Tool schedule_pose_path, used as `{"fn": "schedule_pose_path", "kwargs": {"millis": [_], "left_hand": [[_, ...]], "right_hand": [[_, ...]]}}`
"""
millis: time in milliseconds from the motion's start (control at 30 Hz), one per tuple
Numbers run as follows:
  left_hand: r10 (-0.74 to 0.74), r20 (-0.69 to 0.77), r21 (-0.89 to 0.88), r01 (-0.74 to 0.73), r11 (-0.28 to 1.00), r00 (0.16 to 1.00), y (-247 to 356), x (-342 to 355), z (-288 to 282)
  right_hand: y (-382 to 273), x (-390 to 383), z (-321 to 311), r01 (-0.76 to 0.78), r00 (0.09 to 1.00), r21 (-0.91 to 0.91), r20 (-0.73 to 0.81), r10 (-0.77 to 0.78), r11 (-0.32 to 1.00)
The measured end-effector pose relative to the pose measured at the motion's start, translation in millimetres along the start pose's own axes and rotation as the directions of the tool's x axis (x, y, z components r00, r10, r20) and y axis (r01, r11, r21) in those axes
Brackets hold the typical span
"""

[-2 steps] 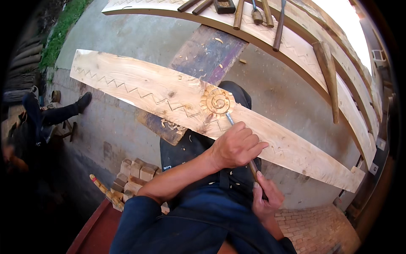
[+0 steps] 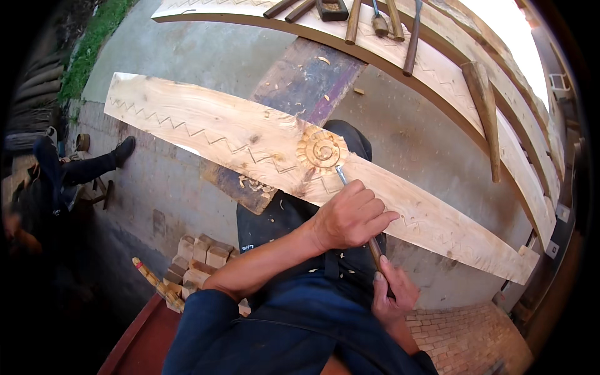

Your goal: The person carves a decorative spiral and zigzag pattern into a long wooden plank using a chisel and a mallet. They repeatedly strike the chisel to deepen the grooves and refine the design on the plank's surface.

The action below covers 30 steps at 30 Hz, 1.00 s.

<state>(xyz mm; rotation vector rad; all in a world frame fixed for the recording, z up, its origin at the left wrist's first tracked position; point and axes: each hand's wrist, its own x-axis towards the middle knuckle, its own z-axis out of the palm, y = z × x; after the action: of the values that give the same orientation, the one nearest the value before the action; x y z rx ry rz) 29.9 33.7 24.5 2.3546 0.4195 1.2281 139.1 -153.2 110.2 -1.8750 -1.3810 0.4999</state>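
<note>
A long pale wooden board [image 2: 206, 122] lies slantwise in front of me, a zigzag line cut along it. Near its middle is a round carved rosette [image 2: 322, 150] with a spiral centre. My left hand [image 2: 353, 215] is closed in a fist around the front of a carving chisel [image 2: 375, 251]. The chisel's metal tip touches the board at the rosette's lower edge. Lower down, my right hand [image 2: 395, 290] grips the wooden handle between thumb and fingers, its butt end partly hidden by the hand.
Under the board runs a worn plank bench [image 2: 300, 75] with wood shavings. Beyond, long boards carry several chisels [image 2: 412, 40], a small block plane [image 2: 332, 9] and a wooden mallet [image 2: 484, 112]. Wood blocks [image 2: 200, 253] are piled at lower left. Another person's leg [image 2: 94, 169] shows at left.
My left hand and the chisel have shifted very slightly to the right. The board stays in place.
</note>
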Motion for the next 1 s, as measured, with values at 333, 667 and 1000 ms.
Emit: {"fn": "schedule_pose_path", "kwargs": {"millis": [333,667,1000], "left_hand": [[-0.24,-0.162,0.338,0.283,0.898,0.957,11.7,-43.9,-28.2],[-0.231,-0.174,0.279,0.273,0.921,0.957,5.9,-45.1,-29.7],[-0.238,-0.177,0.256,0.278,0.926,0.955,2.9,-44.1,-31.5]], "right_hand": [[-18.8,-12.0,-6.0,0.048,0.995,-0.147,0.096,-0.034,0.988],[-31.5,-12.7,-2.3,0.037,0.996,-0.186,0.083,-0.022,0.982],[-36.1,-10.1,1.2,0.043,0.998,-0.195,0.062,-0.031,0.98]]}}
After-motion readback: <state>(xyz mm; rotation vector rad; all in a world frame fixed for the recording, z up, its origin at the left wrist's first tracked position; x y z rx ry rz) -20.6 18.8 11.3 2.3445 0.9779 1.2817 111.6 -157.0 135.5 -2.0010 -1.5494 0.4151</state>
